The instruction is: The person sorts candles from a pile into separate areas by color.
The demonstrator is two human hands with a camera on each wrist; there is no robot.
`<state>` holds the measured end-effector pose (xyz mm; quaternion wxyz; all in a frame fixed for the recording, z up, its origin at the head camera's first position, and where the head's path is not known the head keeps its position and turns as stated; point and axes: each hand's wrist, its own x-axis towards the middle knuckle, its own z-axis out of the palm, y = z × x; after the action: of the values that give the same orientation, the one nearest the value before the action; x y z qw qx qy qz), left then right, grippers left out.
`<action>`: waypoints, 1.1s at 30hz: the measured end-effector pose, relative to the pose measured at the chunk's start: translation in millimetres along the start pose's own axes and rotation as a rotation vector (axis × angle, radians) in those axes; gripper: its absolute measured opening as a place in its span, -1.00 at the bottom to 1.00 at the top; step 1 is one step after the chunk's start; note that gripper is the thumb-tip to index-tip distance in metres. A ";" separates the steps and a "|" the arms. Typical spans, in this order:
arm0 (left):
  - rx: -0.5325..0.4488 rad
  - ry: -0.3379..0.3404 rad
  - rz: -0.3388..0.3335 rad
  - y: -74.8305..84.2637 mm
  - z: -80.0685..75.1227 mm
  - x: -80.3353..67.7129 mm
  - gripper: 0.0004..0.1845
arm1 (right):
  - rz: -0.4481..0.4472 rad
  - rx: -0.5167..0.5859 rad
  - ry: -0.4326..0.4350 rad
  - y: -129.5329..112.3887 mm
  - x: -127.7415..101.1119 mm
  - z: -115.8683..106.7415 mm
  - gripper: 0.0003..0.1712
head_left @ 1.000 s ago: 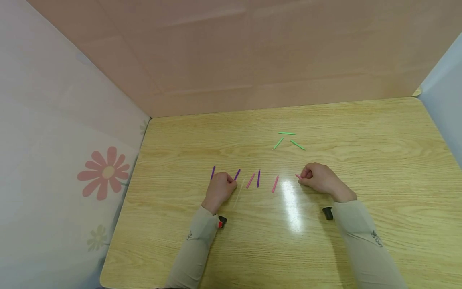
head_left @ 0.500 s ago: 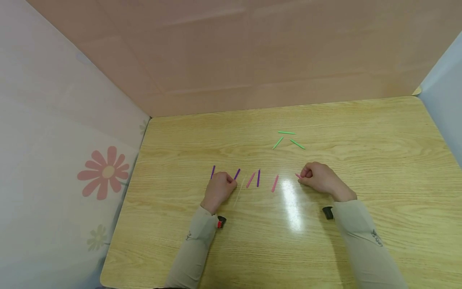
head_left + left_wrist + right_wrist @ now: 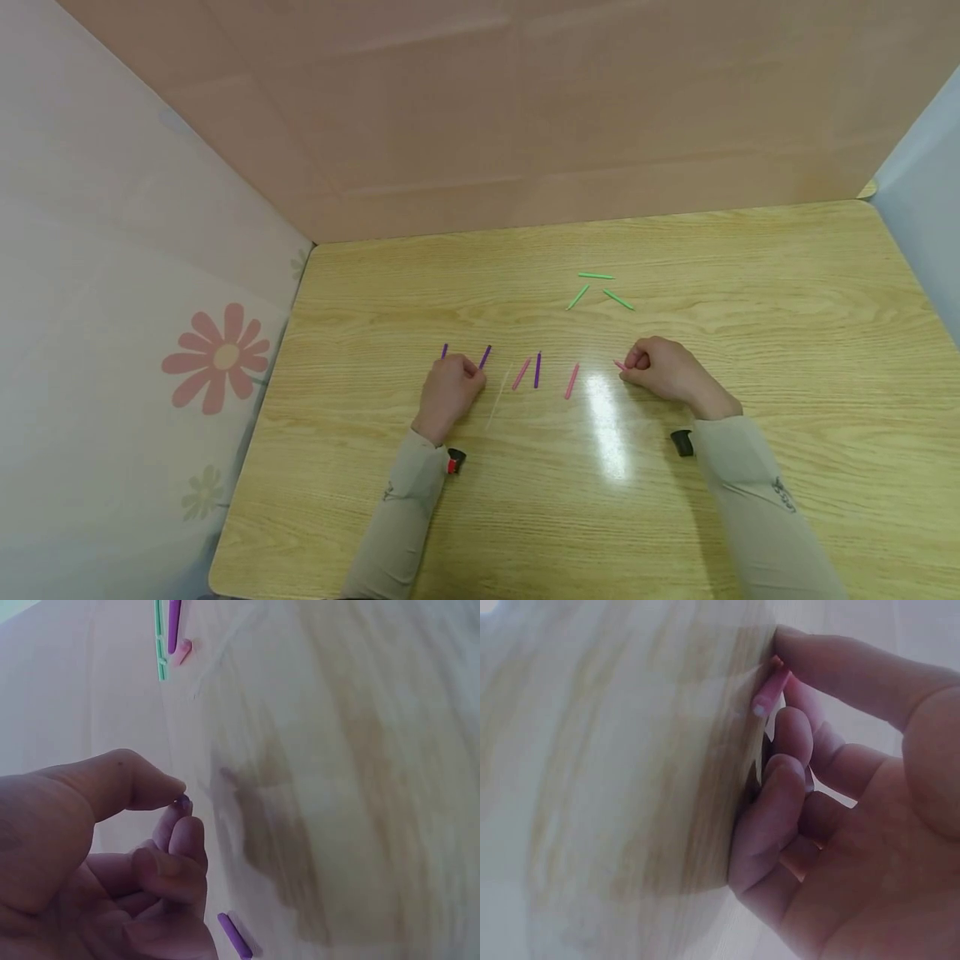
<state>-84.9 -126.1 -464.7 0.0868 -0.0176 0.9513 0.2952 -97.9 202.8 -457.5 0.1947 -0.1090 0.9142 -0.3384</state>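
Observation:
My left hand point(image 3: 448, 392) pinches a thin purple stick point(image 3: 485, 357) between thumb and forefinger, low over the table. In the left wrist view only its end shows at the fingertips. Another purple stick point(image 3: 444, 350) lies just beyond that hand, partly hidden by it. My right hand point(image 3: 663, 371) rests on the table and pinches a short pink stick point(image 3: 771, 691), most of it covered by the fingers. Between the hands lie a pink stick point(image 3: 521, 374), a purple stick point(image 3: 537, 371) and a second pink stick point(image 3: 572, 381), all apart and roughly upright in the head view.
Farther back, a green stick point(image 3: 596, 276) lies crosswise above two slanted ones, a left green stick point(image 3: 577, 297) and a right green stick point(image 3: 618, 300). A thin pale strip point(image 3: 498, 397) lies beside the left hand. Panels stand along the wooden table's point(image 3: 787, 317) back and sides.
My left hand has shifted slightly left with the purple stick, widening the gap to the pale strip. My right hand and the sticks lying on the table have stayed put.

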 end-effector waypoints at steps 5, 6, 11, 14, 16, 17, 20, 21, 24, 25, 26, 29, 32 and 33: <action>-0.017 0.017 -0.001 -0.8 -2.7 -0.2 -0.85 | 0.003 0.005 0.001 0.7 -0.7 -0.5 -0.84; -0.018 0.018 -0.003 -1.2 -3.0 -0.1 -0.85 | 0.001 0.006 0.001 1.0 -0.8 -0.7 -0.84; -0.012 0.026 -0.004 -1.0 -5.0 -0.5 -0.86 | -0.001 0.006 0.011 2.7 -1.0 0.8 -0.85; -0.012 0.028 0.003 -0.9 -5.8 -0.8 -0.86 | -0.005 0.002 0.020 3.7 -1.3 2.4 -0.85; -0.016 0.028 0.010 -1.1 -6.2 -0.7 -0.86 | -0.009 -0.002 0.029 4.2 -1.4 3.2 -0.85; -0.019 0.026 0.013 -1.2 -6.3 -0.8 -0.85 | -0.009 -0.002 0.031 4.4 -1.5 3.5 -0.85; -0.024 0.020 0.023 -1.8 -6.7 -0.2 -0.84 | -0.007 -0.005 0.039 4.5 -2.3 4.1 -0.85; -0.026 0.016 0.029 -1.8 -6.9 0.1 -0.84 | -0.007 -0.004 0.042 4.4 -2.6 4.3 -0.85; -0.024 -0.002 0.044 -1.5 -7.8 1.7 -0.84 | -0.010 -0.005 0.050 3.9 -3.9 4.5 -0.85; -0.016 -0.008 0.052 -1.2 -7.9 2.4 -0.84 | -0.012 -0.005 0.053 3.9 -4.1 4.6 -0.85; -0.008 -0.013 0.061 -0.8 -8.1 3.2 -0.84 | -0.012 -0.006 0.057 4.1 -4.2 4.8 -0.86; 0.030 -0.019 0.086 0.1 -7.7 5.8 -0.83 | -0.018 -0.006 0.063 4.4 -4.1 5.1 -0.85; 0.073 -0.006 0.107 0.7 -6.3 8.8 -0.81 | -0.016 -0.005 0.064 5.1 -3.4 5.7 -0.86; 0.085 0.000 0.114 0.9 -5.5 9.6 -0.81 | -0.015 -0.004 0.063 5.1 -3.4 5.8 -0.86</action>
<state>-95.3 -128.4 -461.4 0.0707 0.0402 0.9625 0.2589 -92.6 204.4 -463.9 0.1629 -0.1057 0.9197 -0.3412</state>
